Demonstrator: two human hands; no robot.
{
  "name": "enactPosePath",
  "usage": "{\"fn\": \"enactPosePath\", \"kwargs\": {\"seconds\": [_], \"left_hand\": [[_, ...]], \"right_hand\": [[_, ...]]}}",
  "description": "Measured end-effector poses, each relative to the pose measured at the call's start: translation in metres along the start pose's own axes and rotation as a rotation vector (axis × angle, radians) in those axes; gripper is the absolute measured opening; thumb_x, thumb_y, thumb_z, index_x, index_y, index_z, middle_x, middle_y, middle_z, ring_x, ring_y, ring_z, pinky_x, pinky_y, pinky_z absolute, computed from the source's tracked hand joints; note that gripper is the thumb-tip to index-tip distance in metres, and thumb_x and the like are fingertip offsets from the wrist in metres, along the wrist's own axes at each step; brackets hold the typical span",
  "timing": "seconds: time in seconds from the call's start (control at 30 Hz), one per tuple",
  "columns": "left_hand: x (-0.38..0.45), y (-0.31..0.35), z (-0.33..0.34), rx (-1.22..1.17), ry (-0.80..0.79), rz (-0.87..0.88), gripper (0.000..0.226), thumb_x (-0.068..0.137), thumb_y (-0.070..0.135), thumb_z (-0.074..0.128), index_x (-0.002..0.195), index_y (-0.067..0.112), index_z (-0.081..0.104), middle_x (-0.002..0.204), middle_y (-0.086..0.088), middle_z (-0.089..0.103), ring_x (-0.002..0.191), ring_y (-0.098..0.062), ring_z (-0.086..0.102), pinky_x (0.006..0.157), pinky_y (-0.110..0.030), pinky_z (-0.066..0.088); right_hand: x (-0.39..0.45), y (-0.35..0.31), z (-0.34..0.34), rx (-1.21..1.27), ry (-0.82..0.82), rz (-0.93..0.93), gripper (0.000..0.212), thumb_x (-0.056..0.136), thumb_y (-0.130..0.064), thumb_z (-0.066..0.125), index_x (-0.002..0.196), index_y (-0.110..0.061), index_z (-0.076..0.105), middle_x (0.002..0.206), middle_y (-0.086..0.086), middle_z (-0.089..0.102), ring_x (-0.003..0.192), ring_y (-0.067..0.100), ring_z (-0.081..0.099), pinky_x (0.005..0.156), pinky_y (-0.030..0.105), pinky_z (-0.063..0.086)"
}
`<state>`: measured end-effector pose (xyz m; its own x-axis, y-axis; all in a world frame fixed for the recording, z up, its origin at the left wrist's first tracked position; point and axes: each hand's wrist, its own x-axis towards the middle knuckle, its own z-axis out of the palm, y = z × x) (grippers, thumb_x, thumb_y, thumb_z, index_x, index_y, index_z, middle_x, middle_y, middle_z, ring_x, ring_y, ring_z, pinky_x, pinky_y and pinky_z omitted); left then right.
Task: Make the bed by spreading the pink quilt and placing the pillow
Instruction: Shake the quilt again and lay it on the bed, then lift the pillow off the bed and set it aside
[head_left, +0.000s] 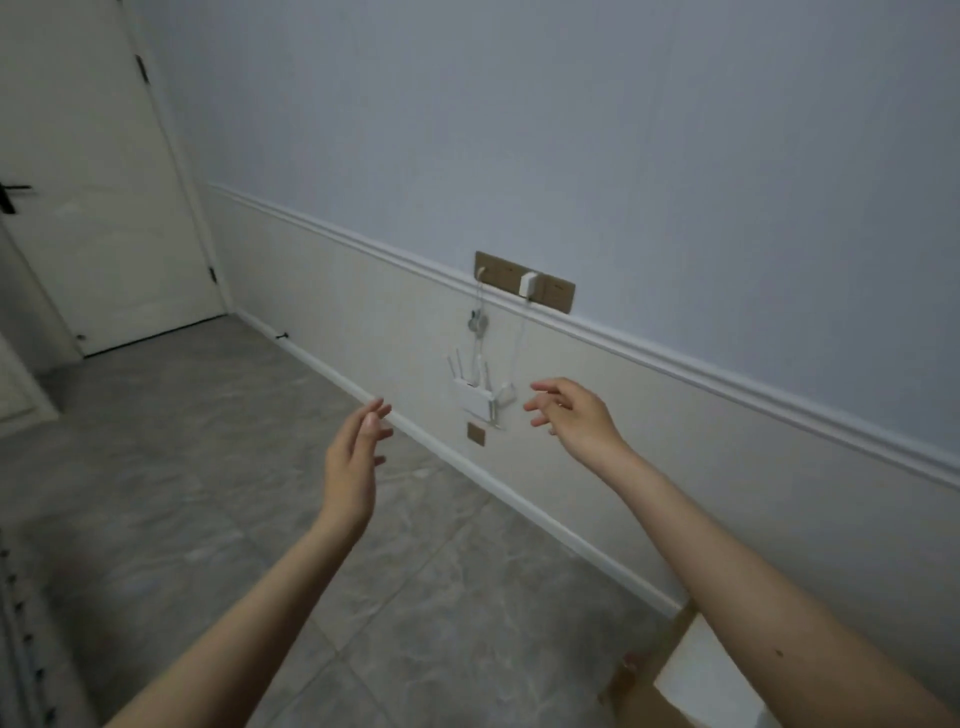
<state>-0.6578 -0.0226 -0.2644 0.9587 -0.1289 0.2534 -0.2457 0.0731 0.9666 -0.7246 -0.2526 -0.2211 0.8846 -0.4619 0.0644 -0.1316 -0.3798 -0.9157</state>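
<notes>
Bare grey tile floor (208, 467) lies below and to the left of both your hands; the baseboard edge (519, 504) runs diagonally just beyond them. L hand (353, 467): fingers straight, relaxed, holding nothing. R hand (571, 415): fingers loosely spread, nothing in it, in front of the wall router (475, 389). Door (93, 208) is far left of L hand. Quilt & pillow not in view.

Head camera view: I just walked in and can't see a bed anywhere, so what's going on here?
Nothing is being handled. The person's left hand and right hand are raised, open and empty, toward a wall with a white router plugged into a brown outlet panel. No quilt, pillow or bed shows; only grey tiled floor and a closed door.
</notes>
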Motion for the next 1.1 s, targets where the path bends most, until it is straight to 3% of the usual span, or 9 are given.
{"fn": "enactPosePath", "kwargs": {"seconds": [0.17,0.3,0.37,0.43,0.5,0.63,0.8,0.97,1.1], "left_hand": [[0.071,-0.007,-0.038,-0.055,0.174,0.009,0.063,0.072,0.061,0.039,0.117,0.019,0.054,0.116,0.000,0.062,0.098,-0.018,0.062,0.073,-0.031,0.049],[0.122,-0.019,-0.091,-0.037,0.305,-0.002,0.058,0.074,0.061,0.038,0.114,0.024,0.059,0.116,-0.001,0.065,0.100,-0.021,0.065,0.075,-0.030,0.053],[0.136,-0.022,-0.122,-0.028,0.438,-0.031,0.060,0.075,0.062,0.038,0.116,0.023,0.057,0.116,-0.002,0.066,0.099,-0.022,0.066,0.075,-0.030,0.053],[0.143,-0.019,-0.143,-0.032,0.571,-0.047,0.059,0.079,0.060,0.036,0.119,0.020,0.056,0.116,-0.003,0.066,0.097,-0.020,0.066,0.074,-0.031,0.052],[0.135,-0.019,-0.169,-0.046,0.714,-0.087,0.058,0.083,0.053,0.030,0.121,0.016,0.053,0.114,-0.003,0.065,0.093,-0.016,0.066,0.075,-0.032,0.050],[0.094,-0.025,-0.220,-0.004,0.985,-0.091,0.077,0.071,0.076,0.046,0.120,0.018,0.056,0.115,-0.004,0.067,0.100,-0.021,0.065,0.077,-0.033,0.052],[0.039,-0.041,-0.284,0.062,1.216,-0.172,0.088,0.059,0.088,0.046,0.118,0.024,0.058,0.122,0.001,0.064,0.109,-0.022,0.061,0.083,-0.037,0.051],[0.003,-0.049,-0.386,0.045,1.400,-0.109,0.088,0.055,0.090,0.047,0.115,0.026,0.059,0.124,0.002,0.063,0.106,-0.013,0.063,0.075,-0.022,0.055],[0.001,-0.058,-0.476,0.004,1.487,-0.109,0.092,0.053,0.091,0.046,0.115,0.024,0.059,0.122,0.002,0.063,0.103,-0.013,0.063,0.076,-0.028,0.052]], "right_hand": [[0.096,-0.035,0.073,0.264,-0.075,-0.135,0.036,0.097,-0.016,0.046,0.132,-0.016,0.043,0.112,0.005,0.059,0.081,0.015,0.061,0.071,0.026,0.046],[0.156,-0.059,0.154,0.413,-0.390,-0.250,0.025,0.098,-0.022,0.044,0.123,-0.022,0.048,0.112,0.004,0.062,0.090,0.015,0.063,0.077,0.024,0.048],[0.182,-0.076,0.197,0.446,-0.586,-0.274,0.035,0.088,-0.051,0.052,0.115,-0.029,0.054,0.110,0.000,0.066,0.094,0.014,0.065,0.079,0.024,0.048],[0.204,-0.091,0.234,0.455,-0.687,-0.287,0.066,0.060,-0.080,0.057,0.108,-0.034,0.058,0.103,-0.009,0.070,0.092,0.007,0.066,0.076,0.017,0.049],[0.216,-0.100,0.287,0.496,-0.810,-0.260,0.077,0.048,-0.086,0.057,0.106,-0.035,0.058,0.100,-0.012,0.070,0.089,0.003,0.066,0.075,0.016,0.048],[0.195,-0.107,0.397,0.489,-1.079,-0.184,0.069,0.058,-0.082,0.055,0.109,-0.036,0.055,0.105,-0.009,0.068,0.092,0.008,0.067,0.075,0.019,0.050],[0.146,-0.101,0.515,0.309,-1.415,-0.165,0.023,0.097,-0.031,0.043,0.119,-0.028,0.046,0.117,0.002,0.062,0.094,0.012,0.062,0.076,0.019,0.047],[0.110,-0.140,0.647,0.159,-1.424,-0.187,0.031,0.099,-0.023,0.039,0.128,-0.015,0.046,0.116,0.005,0.059,0.090,0.013,0.060,0.073,0.021,0.046],[0.075,-0.168,0.742,-0.053,-1.539,-0.274,0.029,0.098,-0.025,0.044,0.125,-0.017,0.048,0.111,0.003,0.062,0.094,0.019,0.062,0.080,0.031,0.049]]}}
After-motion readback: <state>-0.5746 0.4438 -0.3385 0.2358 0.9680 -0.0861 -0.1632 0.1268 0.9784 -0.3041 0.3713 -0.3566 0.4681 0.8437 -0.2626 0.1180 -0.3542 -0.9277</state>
